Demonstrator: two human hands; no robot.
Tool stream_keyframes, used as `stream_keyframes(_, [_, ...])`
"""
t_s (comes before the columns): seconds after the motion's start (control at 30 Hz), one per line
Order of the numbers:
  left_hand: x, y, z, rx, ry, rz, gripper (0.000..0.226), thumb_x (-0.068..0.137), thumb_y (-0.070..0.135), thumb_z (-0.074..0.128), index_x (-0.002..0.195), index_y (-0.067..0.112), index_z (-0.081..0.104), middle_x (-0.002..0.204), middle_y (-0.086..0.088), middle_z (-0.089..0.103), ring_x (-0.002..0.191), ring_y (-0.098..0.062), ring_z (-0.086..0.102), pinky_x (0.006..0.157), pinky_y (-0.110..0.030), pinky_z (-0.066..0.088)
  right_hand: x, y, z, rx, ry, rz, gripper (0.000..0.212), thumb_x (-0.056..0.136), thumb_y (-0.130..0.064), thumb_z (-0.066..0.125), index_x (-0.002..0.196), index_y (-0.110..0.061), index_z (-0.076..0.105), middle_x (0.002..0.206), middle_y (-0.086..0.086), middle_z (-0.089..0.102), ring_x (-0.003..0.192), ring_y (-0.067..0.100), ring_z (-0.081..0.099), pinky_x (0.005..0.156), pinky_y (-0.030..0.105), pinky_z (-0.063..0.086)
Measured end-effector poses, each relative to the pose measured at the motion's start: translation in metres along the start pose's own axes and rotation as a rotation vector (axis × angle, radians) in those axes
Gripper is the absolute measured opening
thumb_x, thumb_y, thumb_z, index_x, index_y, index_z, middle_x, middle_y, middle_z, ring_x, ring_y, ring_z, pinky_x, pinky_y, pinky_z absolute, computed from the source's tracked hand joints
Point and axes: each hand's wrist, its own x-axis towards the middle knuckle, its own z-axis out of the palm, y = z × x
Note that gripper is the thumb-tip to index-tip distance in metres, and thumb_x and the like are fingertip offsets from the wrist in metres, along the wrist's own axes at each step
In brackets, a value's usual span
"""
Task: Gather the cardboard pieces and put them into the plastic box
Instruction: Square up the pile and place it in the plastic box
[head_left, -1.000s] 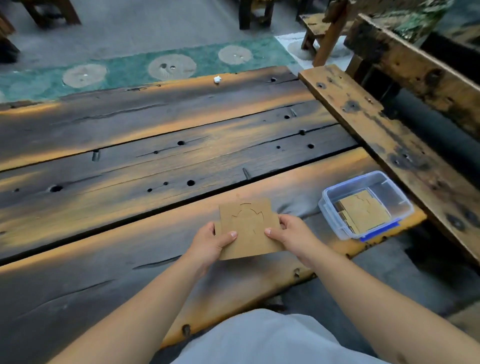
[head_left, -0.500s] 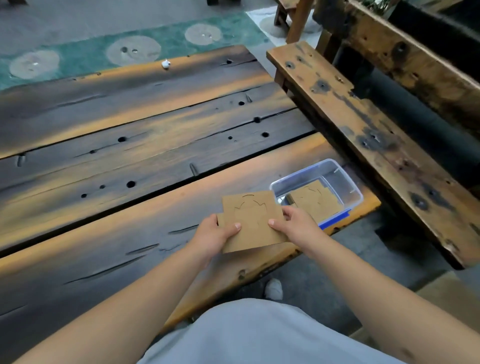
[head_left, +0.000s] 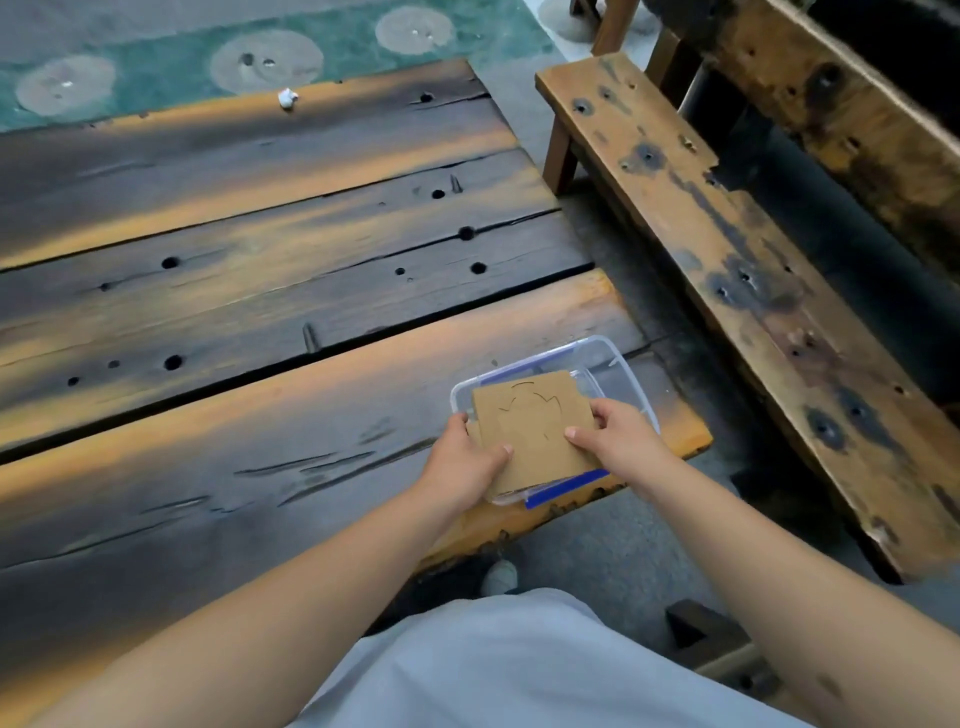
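Brown cardboard pieces, stacked flat, top sheet showing curved cut lines, are held over the clear plastic box. Left hand grips the stack's near-left corner, thumb on top, fingers underneath. Right hand grips the right edge, thumb on top. The box, with a blue clip on its near side, sits at the near-right corner of the dark, weathered plank table. Box contents mostly hidden by the stack. A wooden bench stands to the right. Small white scrap lies at the table's far edge.
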Motion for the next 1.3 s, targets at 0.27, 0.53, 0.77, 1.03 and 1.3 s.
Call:
stream_keyframes(0.27, [0.034, 0.005, 0.048, -0.196, 0.064, -0.228, 0.038, 0.089, 0.019, 0.061, 0.123, 0.015, 0.044, 0.126, -0.01, 0.059, 0.112, -0.032, 0.058, 0.094, -0.049, 0.052, 0.047, 0.015, -0.013, -0.146, 0.107, 0.034, 0.04, 0.086, -0.02, 0.071, 0.123, -0.015, 0.058, 0.115, 0.009, 0.069, 0.103, 0.026, 0.064, 0.095, 0.044, 0.051])
stream_keyframes(0.53, [0.047, 0.001, 0.067, -0.335, 0.067, -0.385, 0.031, 0.09, 0.014, 0.059, 0.12, 0.013, 0.049, 0.127, -0.012, 0.058, 0.111, -0.033, 0.057, 0.093, -0.05, 0.052, 0.068, 0.02, -0.008, -0.413, 0.046, 0.093, 0.035, 0.09, -0.023, 0.064, 0.123, -0.013, 0.056, 0.121, 0.015, 0.065, 0.112, 0.035, 0.059, 0.092, 0.039, 0.049])
stream_keyframes(0.77, [0.055, -0.003, 0.067, -0.288, 0.019, -0.411, 0.03, 0.091, 0.015, 0.057, 0.12, 0.011, 0.051, 0.13, -0.012, 0.057, 0.115, -0.033, 0.056, 0.099, -0.05, 0.049, 0.077, 0.019, -0.007, -0.578, 0.004, 0.159, 0.029, 0.091, -0.018, 0.06, 0.117, -0.006, 0.056, 0.117, 0.016, 0.063, 0.106, 0.034, 0.06, 0.079, 0.036, 0.05])
stream_keyframes(1.03, [0.053, 0.0, 0.062, -0.338, -0.091, -0.42, 0.045, 0.089, 0.023, 0.06, 0.131, 0.011, 0.049, 0.133, -0.01, 0.057, 0.118, -0.031, 0.056, 0.102, -0.049, 0.046, 0.075, 0.011, 0.0, -0.578, -0.007, 0.245, 0.039, 0.092, -0.018, 0.051, 0.128, -0.005, 0.046, 0.122, 0.018, 0.06, 0.106, 0.035, 0.06, 0.069, 0.034, 0.043])
stream_keyframes(1.3, [0.052, 0.01, 0.04, -0.099, -0.008, -0.249, 0.056, 0.084, 0.037, 0.062, 0.132, 0.022, 0.039, 0.123, 0.002, 0.054, 0.091, -0.014, 0.054, 0.081, -0.032, 0.042, 0.066, 0.005, -0.007, -0.485, 0.062, 0.138, 0.038, 0.086, -0.025, 0.056, 0.121, -0.014, 0.047, 0.105, 0.01, 0.061, 0.087, 0.029, 0.057, 0.066, 0.036, 0.046])
